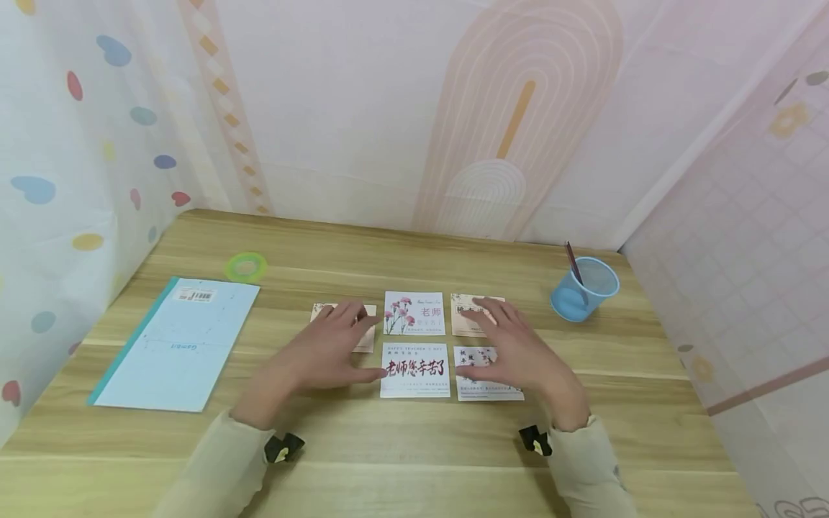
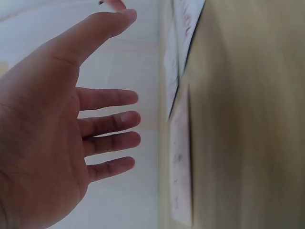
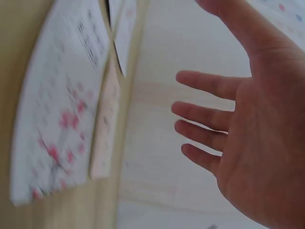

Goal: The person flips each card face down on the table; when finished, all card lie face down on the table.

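Small printed cards lie in two rows on the wooden table. Up top are a card with pink carnations (image 1: 414, 314) and a beige card (image 1: 466, 328). Below are a card with dark red calligraphy (image 1: 414, 370) and a blossom card (image 3: 62, 109). My left hand (image 1: 317, 352) hovers over another beige card (image 1: 365, 342) and partly hides it, thumb tip at the edge of the calligraphy card. Over the two right-hand cards hovers my right hand (image 1: 521, 356), partly covering them. Both hands hold nothing; their fingers stretch out, apart from the cards in the wrist views.
To the left lies a light blue notebook (image 1: 175, 352) with a teal spine. A yellow-green tape roll (image 1: 246, 267) sits behind it. At the back right stands a blue mesh pen cup (image 1: 576, 298) holding dark pens (image 1: 573, 265). Patterned curtains (image 1: 350, 144) enclose the table.
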Demonstrator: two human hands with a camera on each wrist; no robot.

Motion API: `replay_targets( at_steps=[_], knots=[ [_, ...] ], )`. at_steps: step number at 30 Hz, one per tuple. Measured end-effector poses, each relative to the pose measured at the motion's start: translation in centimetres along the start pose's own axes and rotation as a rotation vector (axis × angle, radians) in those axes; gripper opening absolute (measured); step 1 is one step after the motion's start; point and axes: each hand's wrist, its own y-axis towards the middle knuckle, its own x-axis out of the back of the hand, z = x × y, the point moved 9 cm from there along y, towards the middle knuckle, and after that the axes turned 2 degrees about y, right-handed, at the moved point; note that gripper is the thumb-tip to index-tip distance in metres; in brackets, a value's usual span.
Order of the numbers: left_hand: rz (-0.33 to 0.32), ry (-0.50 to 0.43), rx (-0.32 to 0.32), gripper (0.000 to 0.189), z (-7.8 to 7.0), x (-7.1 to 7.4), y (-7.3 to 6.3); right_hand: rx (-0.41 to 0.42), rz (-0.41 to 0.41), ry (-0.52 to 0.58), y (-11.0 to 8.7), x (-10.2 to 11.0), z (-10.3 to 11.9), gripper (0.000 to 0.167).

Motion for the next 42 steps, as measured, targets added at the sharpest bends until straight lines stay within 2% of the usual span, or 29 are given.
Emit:
replay_targets(
  at_steps=[4,8,18,27,37,42],
  knots=[
    [0.066,-0.004,-0.008,0.085,-0.7,-1.3,0.2,0.03,0.045,0.022,0.4,-1.5,0.7,0.091],
    [0.092,-0.009,0.004,0.086,-0.7,-2.2,0.2,0.029,0.082,0.023,0.6,-2.5,0.9,0.092],
    [0.088,-0.005,0.006,0.088,-0.7,-2.7,0.2,0.017,0.127,0.024,0.7,-3.6,0.9,0.095],
    [0.075,0.005,-0.006,0.088,-0.9,-3.0,0.2,0.034,0.13,-0.036,0.8,-4.1,1.0,0.088],
    [0.067,0.028,-0.041,0.081,-1.3,-3.1,0.4,0.052,0.119,-0.05,0.8,-4.1,1.4,0.08],
    [0.07,0.021,-0.036,0.086,-1.3,-3.2,0.3,0.061,0.116,-0.054,0.9,-4.1,1.6,0.077]
  ],
)
